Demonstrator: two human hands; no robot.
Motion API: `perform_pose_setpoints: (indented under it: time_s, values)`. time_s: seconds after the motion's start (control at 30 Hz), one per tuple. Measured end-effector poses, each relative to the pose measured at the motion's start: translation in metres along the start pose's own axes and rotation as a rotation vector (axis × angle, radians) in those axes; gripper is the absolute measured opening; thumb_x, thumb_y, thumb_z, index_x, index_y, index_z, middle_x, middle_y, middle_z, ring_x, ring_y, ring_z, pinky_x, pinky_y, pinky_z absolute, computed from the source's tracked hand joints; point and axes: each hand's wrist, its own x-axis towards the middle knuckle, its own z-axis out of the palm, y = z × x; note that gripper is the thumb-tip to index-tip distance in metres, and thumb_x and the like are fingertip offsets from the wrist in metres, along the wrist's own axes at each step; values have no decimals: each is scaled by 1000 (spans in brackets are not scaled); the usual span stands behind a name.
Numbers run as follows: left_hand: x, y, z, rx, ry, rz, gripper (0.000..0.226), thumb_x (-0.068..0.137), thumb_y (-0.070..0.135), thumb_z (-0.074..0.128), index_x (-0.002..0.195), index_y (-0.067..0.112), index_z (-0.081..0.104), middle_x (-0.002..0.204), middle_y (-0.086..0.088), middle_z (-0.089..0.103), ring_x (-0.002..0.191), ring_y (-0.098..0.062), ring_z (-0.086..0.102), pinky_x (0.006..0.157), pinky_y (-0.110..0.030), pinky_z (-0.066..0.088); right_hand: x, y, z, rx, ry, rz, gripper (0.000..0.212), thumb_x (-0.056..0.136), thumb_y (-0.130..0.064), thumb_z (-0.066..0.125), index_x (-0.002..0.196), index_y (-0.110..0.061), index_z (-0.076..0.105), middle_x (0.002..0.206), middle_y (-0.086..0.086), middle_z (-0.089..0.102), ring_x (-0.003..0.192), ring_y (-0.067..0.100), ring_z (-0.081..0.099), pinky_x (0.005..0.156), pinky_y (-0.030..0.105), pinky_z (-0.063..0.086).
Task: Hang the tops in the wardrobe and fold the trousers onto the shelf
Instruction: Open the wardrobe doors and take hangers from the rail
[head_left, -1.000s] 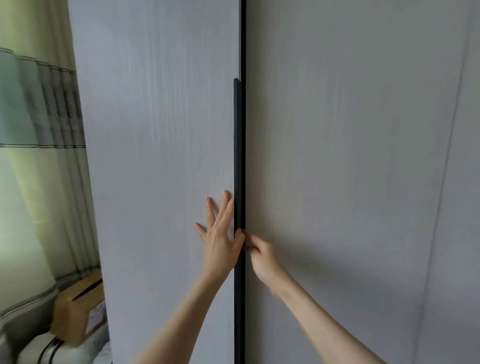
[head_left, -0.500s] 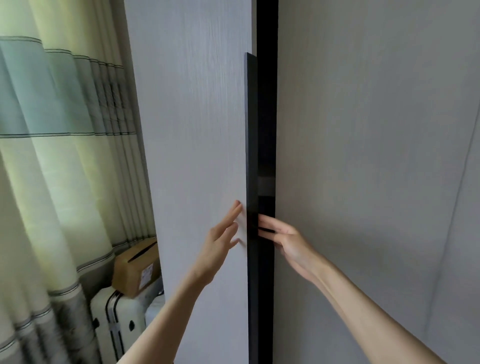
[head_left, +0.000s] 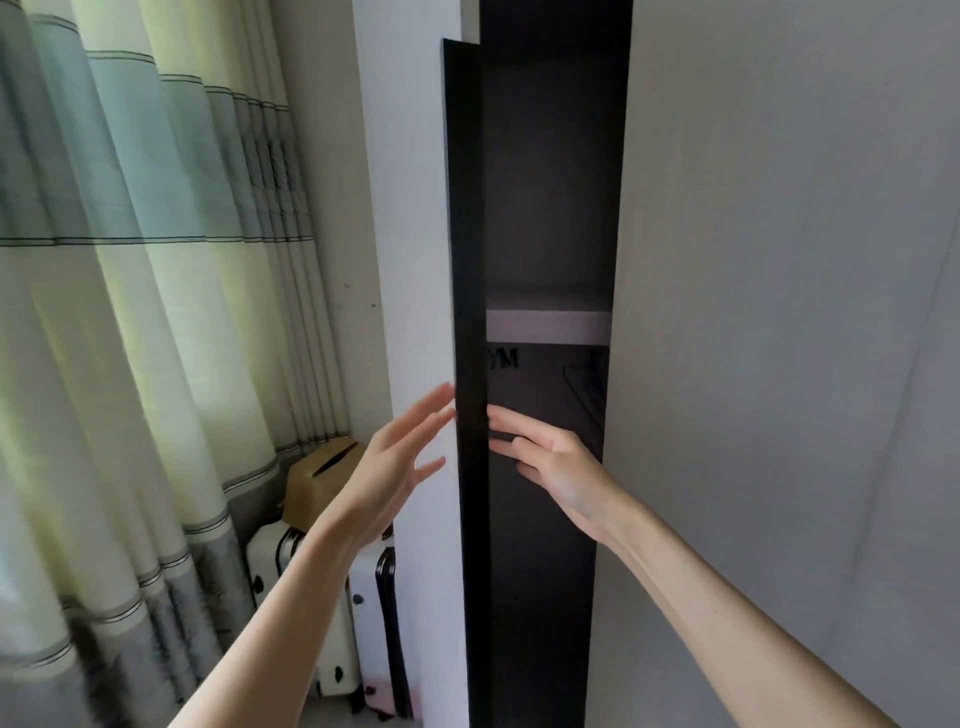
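A: 2 hands are at the wardrobe, and both are busy with the left door (head_left: 415, 260). No clothes are in view, so the tops and the trousers must be somewhere outside the picture.

B: Which step is it, in your opinion?

A: I judge it is the opening of the wardrobe, before any hanging or folding. The left hand (head_left: 395, 467) is flat, with straight fingers spread against the outer face of the door, near its edge. The right hand (head_left: 550, 462) reaches into the dark gap with fingers nearly straight, and the tips go behind the black edge strip (head_left: 467, 312). Neither hand grips anything that I can see (the right fingertips are hidden by the strip, so a small hook of the fingers is possible).

B: And the next move?

A: The door needs to swing wider, probably by a pull from inside the edge, and the right door (head_left: 779, 312) looks closed.

B: What can you not make out?

A: Inside it is very dark. I see 1 pale shelf (head_left: 548, 325), and under it some letters and a thin wire shape, perhaps a hanger, but I cannot tell. No rail is visible. At the left stand a curtain (head_left: 130, 260), a cardboard box (head_left: 317, 483) and white suitcases (head_left: 332, 597).
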Motion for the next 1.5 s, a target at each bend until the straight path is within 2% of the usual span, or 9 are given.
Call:
perform_pose_setpoints:
  time_s: [0.27,0.43,0.5,0.67,0.93,1.07,1.2,1.37,1.5]
  values:
    - [-62,3,-62,79,120,59,62,94,-7,41,140,35,39,131,18,55,120,-1,52,81,-17,50,9,-19,99,326,-70,43,45,103,-39,22,146,-26,28,131,-10,56,120,9,53,115,44,18]
    - [-95,13,-80,196,741,210,50,89,-11,37,120,24,54,111,8,62,103,-5,60,87,-22,46,17,-28,118,203,-87,33,53,100,-50,16,140,-25,40,135,-3,54,121,10,51,109,38,28]
    - [-104,19,-79,275,848,346,43,88,-10,39,106,25,57,96,9,62,89,-1,59,81,-18,46,17,-27,117,122,-36,26,46,101,-44,22,133,-23,48,130,-3,58,114,10,56,103,34,35]
    - [-98,18,-58,448,585,366,37,87,1,43,104,29,57,95,3,64,87,-9,60,79,-21,49,21,-11,94,-119,64,-12,31,99,-19,44,127,-11,54,125,4,60,112,12,56,91,18,41]
    - [-4,-34,3,471,336,115,43,90,-4,40,109,30,56,114,7,62,97,3,58,79,-3,41,37,40,-36,-378,216,7,37,99,-22,45,135,-18,47,137,1,52,122,9,48,97,18,34]
    - [85,-70,59,511,202,120,36,95,6,43,116,34,53,118,6,57,101,0,56,82,-5,40,55,75,-126,-859,353,-75,48,98,-23,45,145,-20,33,153,0,28,141,16,25,113,27,19]
    - [145,-90,94,515,87,68,42,98,13,41,139,26,39,140,3,40,125,-7,39,103,-21,33,65,104,-176,-1315,409,-19,59,97,-29,40,150,-28,13,159,1,-2,146,21,-2,116,43,9]
    - [237,-98,158,386,-6,-2,58,100,18,39,150,21,10,154,5,15,143,-11,12,105,-15,14,87,119,-249,-1522,431,144,73,94,-38,46,150,-31,-1,151,2,-34,141,29,-25,109,63,12]
    - [258,-103,181,111,-110,58,44,99,13,36,136,37,32,135,22,44,123,8,42,93,-7,38,88,132,-251,-1566,368,138,79,91,-42,49,149,-33,-3,136,1,-51,128,30,-44,107,67,5]
